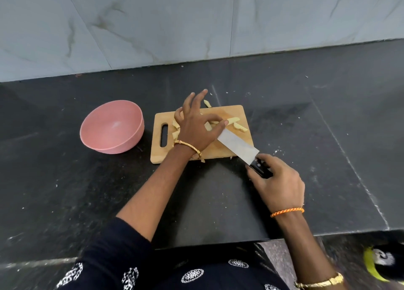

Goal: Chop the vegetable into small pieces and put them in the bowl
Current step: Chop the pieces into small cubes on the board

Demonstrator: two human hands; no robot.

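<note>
Head view shows the right hand [277,181] curled around the black handle of a knife [238,145], near the front right corner of a wooden cutting board [231,112]. Its wide blade lies flat and slanted over the board, with the tip under the left hand [196,125]. This left hand is over the middle of the board; thumb and index finger come together on a pale vegetable strip at the blade tip, and the other fingers are spread upward. More vegetable strips [239,126] lie on the board around the hand, and one piece [207,103] sits just past the far edge. A pink bowl [112,129] stands just left of the board on the dark desk [328,125], tilted a little, with no pieces seen inside
</note>
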